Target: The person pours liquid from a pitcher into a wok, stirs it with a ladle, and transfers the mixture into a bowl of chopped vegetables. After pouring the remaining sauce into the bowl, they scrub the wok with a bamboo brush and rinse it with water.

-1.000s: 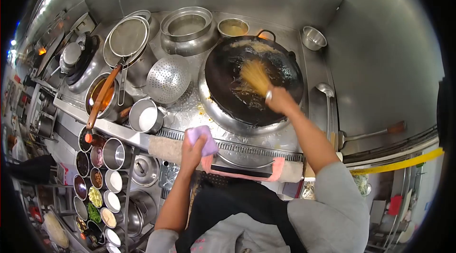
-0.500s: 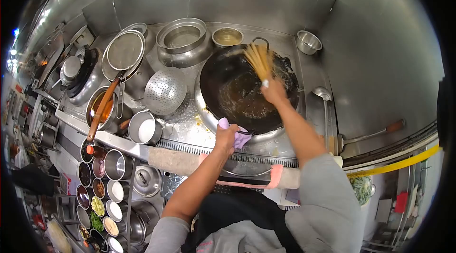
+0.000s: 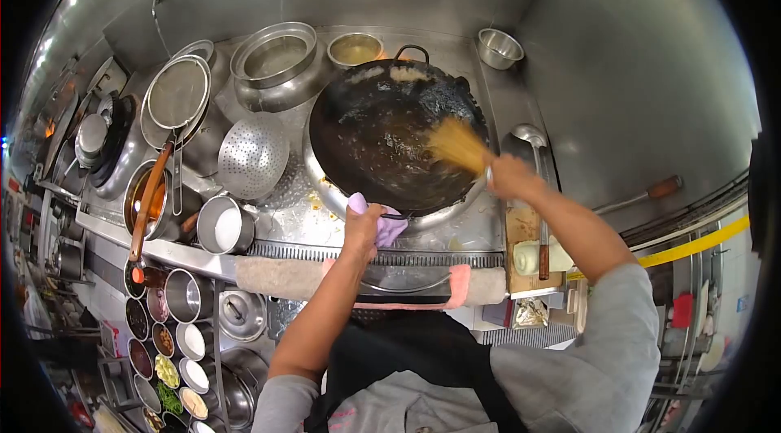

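Note:
A large dark wok (image 3: 366,140) with a little murky liquid in it rests on the stove ring, a loop handle at its far rim. My right hand (image 3: 515,177) is closed round the bound end of a bamboo brush (image 3: 459,145), whose bristles are blurred over the right side of the wok. At the near rim my left hand (image 3: 363,230) grips a lilac cloth (image 3: 390,230), pressed round the wok's near handle, which is mostly hidden.
Left of the wok are a perforated ladle (image 3: 254,156), a strainer (image 3: 178,93), a lidless pot (image 3: 274,57) and a pot of white contents (image 3: 227,227). A ladle (image 3: 543,213) lies right. Ingredient bowls (image 3: 190,341) stand lower left; a rolled towel (image 3: 281,274) lines the front edge.
The brush and my right hand have swung from the wok's far side toward its right rim. My left hand keeps hold of the cloth. The whole view has shifted slightly.

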Available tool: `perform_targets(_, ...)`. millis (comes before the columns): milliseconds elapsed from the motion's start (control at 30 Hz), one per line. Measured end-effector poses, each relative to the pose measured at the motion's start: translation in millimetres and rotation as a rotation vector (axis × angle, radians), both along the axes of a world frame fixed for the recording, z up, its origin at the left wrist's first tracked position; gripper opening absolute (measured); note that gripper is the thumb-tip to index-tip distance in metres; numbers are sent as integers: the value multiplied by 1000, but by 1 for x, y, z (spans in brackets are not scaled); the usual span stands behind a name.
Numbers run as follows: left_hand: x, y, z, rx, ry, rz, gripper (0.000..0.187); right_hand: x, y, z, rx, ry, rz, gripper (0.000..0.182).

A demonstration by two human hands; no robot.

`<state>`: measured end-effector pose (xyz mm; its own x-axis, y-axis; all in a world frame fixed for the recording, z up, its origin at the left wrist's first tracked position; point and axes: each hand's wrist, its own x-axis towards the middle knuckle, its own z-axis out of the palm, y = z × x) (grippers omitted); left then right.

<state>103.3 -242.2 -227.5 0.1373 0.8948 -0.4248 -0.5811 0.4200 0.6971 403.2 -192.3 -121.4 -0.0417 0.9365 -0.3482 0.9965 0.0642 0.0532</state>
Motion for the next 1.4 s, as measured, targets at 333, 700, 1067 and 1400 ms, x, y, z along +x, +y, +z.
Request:
perform_targets(333,1,0,-1,-17,19,1,16,-135,53,-81,215,490,143,60)
perform_targets(700,-21,11,-4,-87,-11,-154,16,-121,99,-82,259,359,-89,67)
perform_targets(1067,-21,6,2,-100,-10,-135,18,-180,73,-94,231,596,40,78)
perform_targets(1400,-21,9,2,-88,-4,-115,16,-189,62,-129,505,661,320,80)
